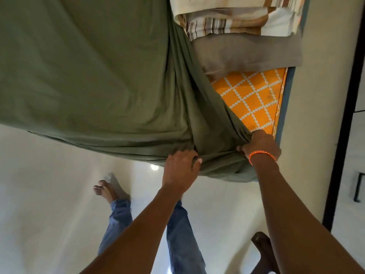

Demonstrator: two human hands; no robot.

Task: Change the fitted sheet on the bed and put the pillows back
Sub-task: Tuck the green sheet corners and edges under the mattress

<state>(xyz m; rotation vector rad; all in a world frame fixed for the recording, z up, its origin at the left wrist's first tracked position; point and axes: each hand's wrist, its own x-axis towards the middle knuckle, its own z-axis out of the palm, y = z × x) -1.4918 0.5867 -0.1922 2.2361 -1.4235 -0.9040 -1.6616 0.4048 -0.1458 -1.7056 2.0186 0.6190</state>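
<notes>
At the near right corner of the bed, both hands grip a green fitted sheet point(83, 72), which covers most of the mattress top and hangs over its near edge. Left hand point(180, 168): fingers curled over a bunched fold of the sheet at the near edge, thumb pressed against the cloth. Right hand point(260, 144): fingers curled tightly around gathered sheet fabric just short of the corner; an orange braided wristband point(261, 155) circles the wrist. Between the two hands the sheet is drawn into taut pleats that fan back across the bed toward the far edge.

Right side of the bed, beyond the sheet's diagonal edge: an uncovered strip of mattress point(250, 99) showing an orange cover with a white lattice pattern and a blue-grey border along the right edge. Farther along the same strip lies a grey-brown cloth point(248, 52), and on it, toward the far right corner, a pillow point(237, 18) in a cream, brown and white striped case; whether a second pillow lies with it cannot be told.

Below the bed: a pale glossy floor point(49, 194), the person's legs in blue jeans point(179, 234), one bare foot point(104, 189) planted to the left. A dark-framed cabinet point(351, 135) with a dark handle stands at the right, apart from the bed.
</notes>
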